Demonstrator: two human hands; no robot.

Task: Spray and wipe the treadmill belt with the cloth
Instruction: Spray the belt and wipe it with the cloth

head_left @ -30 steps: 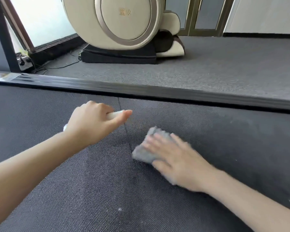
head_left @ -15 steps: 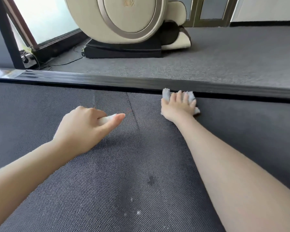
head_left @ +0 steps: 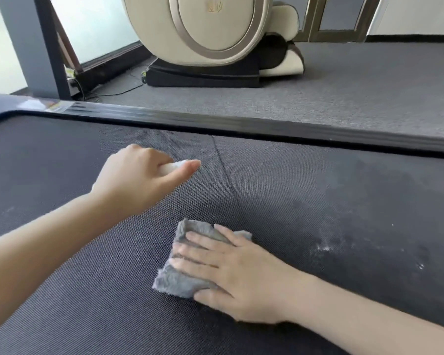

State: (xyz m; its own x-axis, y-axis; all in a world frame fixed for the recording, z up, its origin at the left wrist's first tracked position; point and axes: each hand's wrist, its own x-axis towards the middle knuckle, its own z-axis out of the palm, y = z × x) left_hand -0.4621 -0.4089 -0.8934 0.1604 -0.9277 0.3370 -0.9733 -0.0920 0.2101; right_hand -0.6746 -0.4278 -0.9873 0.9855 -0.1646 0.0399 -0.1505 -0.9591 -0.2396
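The dark grey treadmill belt [head_left: 305,196] fills the lower part of the view, with a thin seam running across it. A grey fluffy cloth [head_left: 174,280] lies flat on the belt near the middle. My right hand [head_left: 231,272] presses on it with straight, spread fingers. Farther up and left, my left hand [head_left: 139,178] grips a small white spray bottle [head_left: 173,166], index finger stretched along its top; most of the bottle is hidden inside the hand. Damp patches and white specks show on the belt at the right.
The treadmill's black side rail [head_left: 267,125] runs across behind the belt, with a dark upright post [head_left: 49,47] at the left. Beyond lies grey carpet [head_left: 356,85] with a beige massage chair [head_left: 210,34] and a cable near the window.
My right hand has slid the cloth from beside the side rail back toward me across the belt. My left hand with the bottle has stayed in about the same place.
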